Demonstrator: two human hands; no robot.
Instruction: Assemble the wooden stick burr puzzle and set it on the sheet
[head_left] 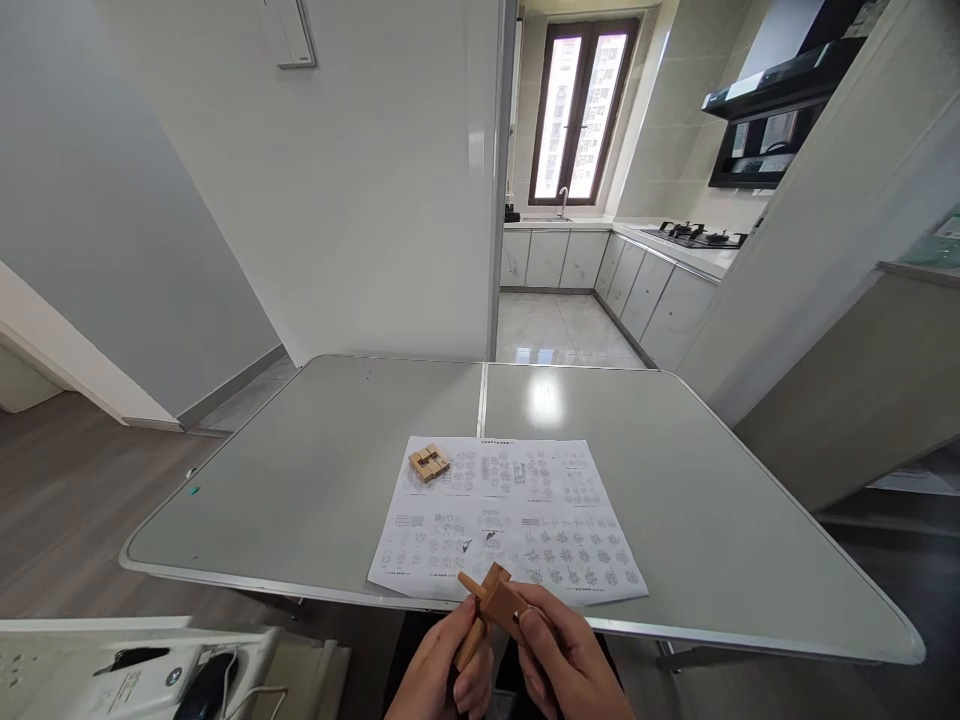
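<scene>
L hand (441, 662) & R hand (574, 650): fingers clamped on wooden pcs (501, 604) (printed sheet (517, 508) beyond).

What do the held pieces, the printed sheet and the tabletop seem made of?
Held pieces: probably smooth wood, from their brown colour and crisp edges. Printed sheet: likely matte paper, white without glare. Tabletop: glossy, showing a bright reflection; laminate or glass, unclear.

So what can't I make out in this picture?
All in the head view:
Too small: the fine print on the paper sheet.
Hidden: parts of the wooden pieces, covered by the left hand and right hand, so how they join is unclear.
Covered: the print beneath the small wooden block.
Cut off by the bottom edge: the black object at lower left.
</scene>
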